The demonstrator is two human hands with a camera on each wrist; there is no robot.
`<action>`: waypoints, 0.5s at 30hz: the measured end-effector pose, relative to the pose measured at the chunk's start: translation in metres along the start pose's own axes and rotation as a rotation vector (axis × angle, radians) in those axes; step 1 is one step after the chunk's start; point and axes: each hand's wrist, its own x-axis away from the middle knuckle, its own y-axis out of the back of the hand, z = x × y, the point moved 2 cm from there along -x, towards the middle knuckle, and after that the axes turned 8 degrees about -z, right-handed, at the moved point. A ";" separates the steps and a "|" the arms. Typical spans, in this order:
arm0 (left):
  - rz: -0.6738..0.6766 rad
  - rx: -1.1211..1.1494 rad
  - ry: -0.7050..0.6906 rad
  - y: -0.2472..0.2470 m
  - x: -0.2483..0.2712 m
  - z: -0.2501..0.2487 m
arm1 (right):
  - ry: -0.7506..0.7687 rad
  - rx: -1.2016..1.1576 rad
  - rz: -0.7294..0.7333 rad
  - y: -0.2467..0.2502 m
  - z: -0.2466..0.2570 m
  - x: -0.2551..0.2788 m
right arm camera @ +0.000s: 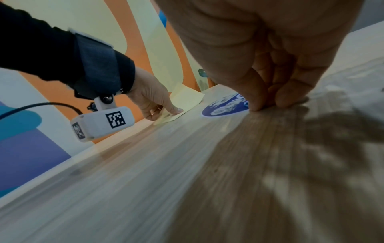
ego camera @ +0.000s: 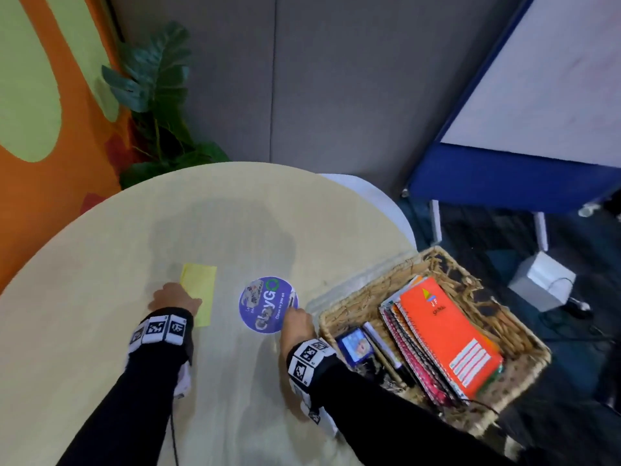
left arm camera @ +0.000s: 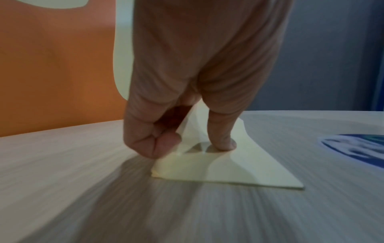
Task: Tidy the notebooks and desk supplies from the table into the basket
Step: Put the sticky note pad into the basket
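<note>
Your left hand (left arm camera: pixel 182 102) pinches the thin yellow paper pad (ego camera: pixel 199 294) at centre-left on the pale woodgrain table (ego camera: pixel 100 297). Your right hand (ego camera: pixel 297 322) pinches a slim pen (ego camera: pixel 293 299) beside the woven basket (ego camera: pixel 349 297) of spiral notebooks (ego camera: pixel 447 334).

A round blue-violet printed sticker (ego camera: pixel 267 304) lies on the pale wooden round bench (ego camera: pixel 100 264). Behind stand a green leafy plant (ego camera: pixel 154 82), an orange-and-green wall (ego camera: pixel 40 95) and a blue-framed whiteboard (ego camera: pixel 537 95).

Round table (ego camera: pixel 100 297) bears yellow pad (ego camera: pixel 199 290), sticker (ego camera: pixel 265 304), basket (ego camera: pixel 353 304).
</note>
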 end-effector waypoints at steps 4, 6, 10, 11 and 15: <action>-0.008 -0.030 -0.085 -0.005 0.036 -0.005 | 0.088 0.036 0.059 0.007 0.000 0.015; 0.015 0.004 -0.198 0.000 0.063 -0.016 | 0.155 0.051 0.102 0.010 0.001 0.034; 0.014 0.172 -0.437 0.030 0.131 -0.063 | 0.373 0.059 0.231 0.021 -0.002 0.092; 0.015 0.220 -0.495 0.037 0.148 -0.077 | 0.433 0.062 0.252 0.029 -0.005 0.109; 0.023 0.335 -0.704 0.049 0.210 -0.126 | 0.503 0.044 0.249 0.087 -0.040 0.150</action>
